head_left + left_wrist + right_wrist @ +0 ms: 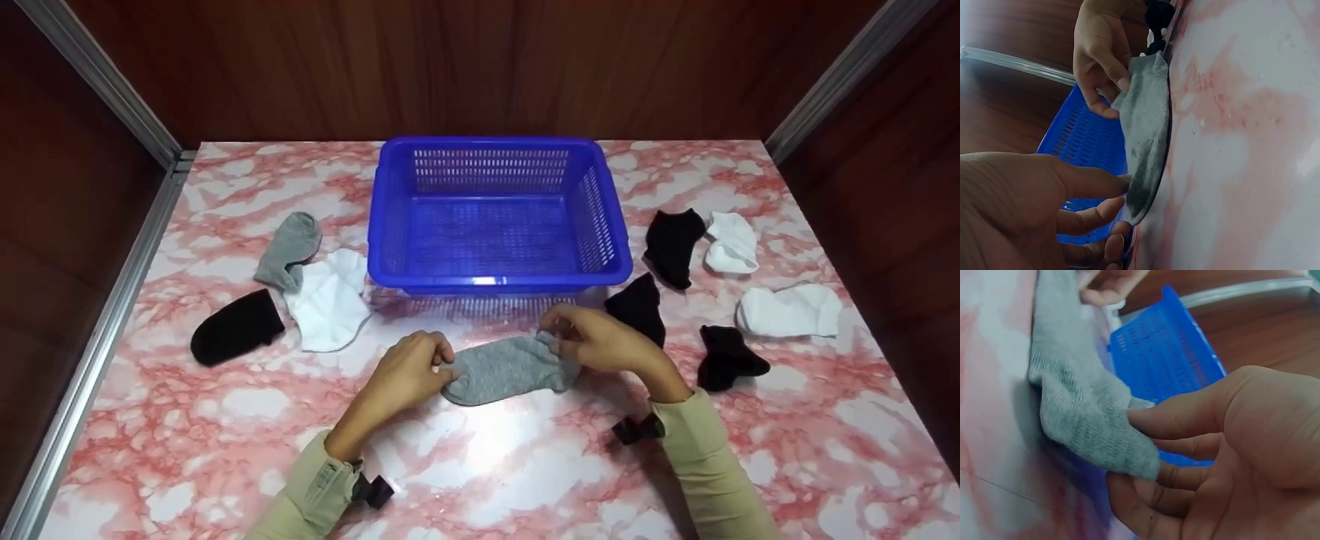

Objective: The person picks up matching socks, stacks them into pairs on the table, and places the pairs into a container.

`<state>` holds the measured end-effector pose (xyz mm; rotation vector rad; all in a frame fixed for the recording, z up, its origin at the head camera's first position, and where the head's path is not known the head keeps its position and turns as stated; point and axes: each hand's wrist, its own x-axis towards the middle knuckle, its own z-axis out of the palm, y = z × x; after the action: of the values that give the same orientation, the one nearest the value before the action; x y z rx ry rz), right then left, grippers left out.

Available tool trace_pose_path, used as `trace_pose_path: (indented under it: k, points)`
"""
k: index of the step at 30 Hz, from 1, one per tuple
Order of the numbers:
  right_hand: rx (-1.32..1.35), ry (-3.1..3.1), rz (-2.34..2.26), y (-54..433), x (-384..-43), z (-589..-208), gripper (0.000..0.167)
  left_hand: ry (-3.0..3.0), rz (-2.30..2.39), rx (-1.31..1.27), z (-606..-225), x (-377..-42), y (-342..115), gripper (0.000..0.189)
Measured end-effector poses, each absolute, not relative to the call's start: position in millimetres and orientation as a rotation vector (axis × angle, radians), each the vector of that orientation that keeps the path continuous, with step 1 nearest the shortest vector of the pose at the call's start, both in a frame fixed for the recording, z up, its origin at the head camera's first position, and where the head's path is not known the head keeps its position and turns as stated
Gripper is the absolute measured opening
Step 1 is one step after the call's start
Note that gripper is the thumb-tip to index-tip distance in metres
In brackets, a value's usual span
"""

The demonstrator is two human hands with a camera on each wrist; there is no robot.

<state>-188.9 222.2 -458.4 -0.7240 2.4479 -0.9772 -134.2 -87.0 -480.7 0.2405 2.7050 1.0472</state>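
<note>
A grey sock (502, 369) lies stretched sideways in front of the basket, its rounded toe end at the left and its bunched end at the right. My left hand (411, 371) pinches the toe end; in the left wrist view the thumb (1098, 183) rests against the sock (1145, 124) with fingers behind it. At the other end, my right hand (600, 337) grips the bunched fabric. The right wrist view shows that sock end (1100, 422) between the thumb (1179, 413) and the curled fingers, slightly raised off the table.
A blue plastic basket (499, 282) with nothing in it stands behind the hands. Left of it lie another grey sock (291, 244), white socks (326, 304) and a black sock (236, 328). Several black socks (675, 244) and white socks (789, 310) lie at the right on the marbled table (225, 450).
</note>
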Motion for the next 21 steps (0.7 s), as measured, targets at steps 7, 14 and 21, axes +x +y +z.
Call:
trace_pose_path:
  k: [7,14,21]
  points:
    - [-0.585,2.525,-0.929,227.9,-191.9,-455.9,0.006,2.784,0.954,0.295,-480.6,-133.5,-87.1,0.018]
    - [-0.585,2.683,-0.809,216.4,-179.3,-446.5,0.017,2.842,1.092,0.445,-475.6,-131.1,-79.5,0.021]
    - [-0.782,2.588,-0.820,205.6,-175.5,-455.0,0.022,2.766,0.983,0.785,-476.6,-130.6,-71.9,0.024]
